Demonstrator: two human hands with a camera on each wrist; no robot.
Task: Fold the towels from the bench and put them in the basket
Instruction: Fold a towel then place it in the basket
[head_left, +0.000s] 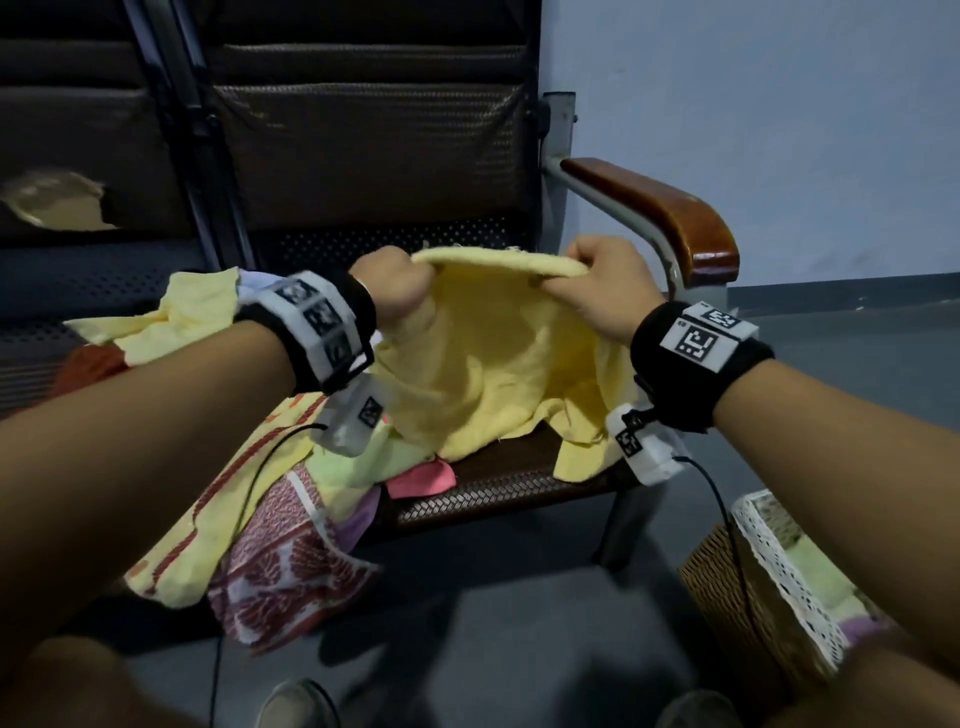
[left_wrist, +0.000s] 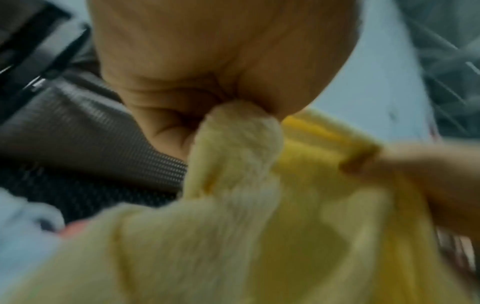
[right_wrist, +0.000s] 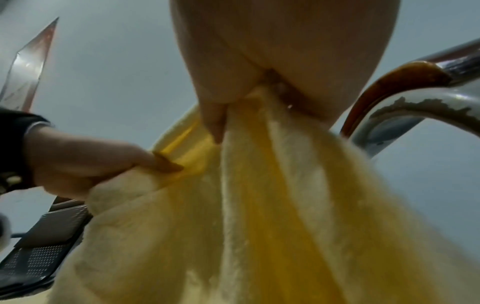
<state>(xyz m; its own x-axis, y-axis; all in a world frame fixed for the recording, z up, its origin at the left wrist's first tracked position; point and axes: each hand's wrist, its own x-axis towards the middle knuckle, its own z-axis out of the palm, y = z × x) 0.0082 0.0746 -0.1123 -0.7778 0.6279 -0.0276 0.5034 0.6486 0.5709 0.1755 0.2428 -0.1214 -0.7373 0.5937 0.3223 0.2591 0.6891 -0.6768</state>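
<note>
A pale yellow towel (head_left: 498, 358) hangs above the bench seat (head_left: 498, 488), held up by its top edge. My left hand (head_left: 392, 291) grips the left end of that edge in a fist. At the right end my right hand (head_left: 597, 283) pinches the edge between thumb and fingers. The left wrist view shows the yellow towel (left_wrist: 233, 148) bunched inside my left hand (left_wrist: 207, 82). In the right wrist view the yellow towel (right_wrist: 259, 205) drops from my right hand (right_wrist: 272, 61). A wicker basket (head_left: 769, 587) with a lace rim stands on the floor at the lower right, with folded cloths inside.
Several loose towels (head_left: 291, 488), yellow, red-patterned, green and pink, lie heaped on the bench's left and hang over its front edge. A wooden armrest (head_left: 670, 208) on a metal frame bounds the bench at the right. A wall stands behind, grey floor below.
</note>
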